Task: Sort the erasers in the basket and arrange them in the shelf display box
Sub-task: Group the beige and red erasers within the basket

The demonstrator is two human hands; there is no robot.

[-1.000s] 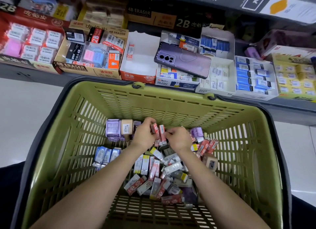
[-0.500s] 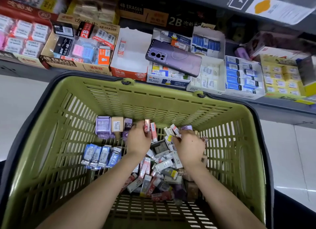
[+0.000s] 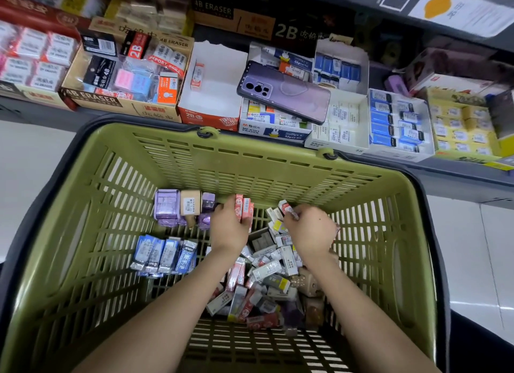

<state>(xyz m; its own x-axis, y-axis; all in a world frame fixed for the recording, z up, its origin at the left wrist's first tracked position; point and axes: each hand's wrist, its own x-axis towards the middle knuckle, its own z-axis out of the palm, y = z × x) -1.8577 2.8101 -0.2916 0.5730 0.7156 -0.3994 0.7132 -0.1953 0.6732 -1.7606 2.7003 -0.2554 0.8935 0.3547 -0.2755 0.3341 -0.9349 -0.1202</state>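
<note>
One basket (image 3: pixel 264 153) holding four blue erasers (image 3: pixel 164 254), two hands (image 3: pixel 229 229) (image 3: pixel 311 232), one phone (image 3: pixel 283 93).

Your right hand (image 3: pixel 311 230) has left the red erasers (image 3: pixel 244 212) in your left hand (image 3: pixel 229 229), which it met a second ago. It now pinches a small eraser (image 3: pixel 285 206) at the loose pile (image 3: pixel 267 272) beneath it.

One wide-angle camera, worn on the head, looks forward and steeply down from close above the basket (image 3: pixel 250 164), which fills the lower frame. The shelf (image 3: pixel 459 180) runs across the top.
</note>
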